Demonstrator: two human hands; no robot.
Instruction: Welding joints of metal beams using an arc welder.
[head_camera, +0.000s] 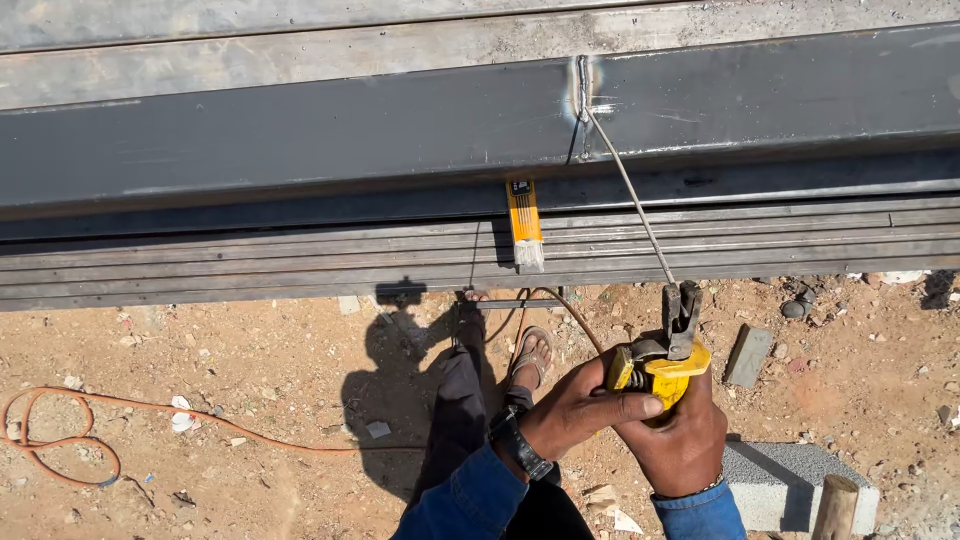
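Both grips, left hand (585, 408) and right hand (680, 440), closed round yellow electrode holder (662, 368), handle hidden beneath fingers; thin grey welding rod (630, 185) reaching up to dark steel beam (300, 135).

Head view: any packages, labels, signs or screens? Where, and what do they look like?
Electrode packet: a slim upright box resting on the stacked steel sections below the welded beam; orange-yellow with a small dark panel at its top and a pale lower end.
No signs or screens in view.
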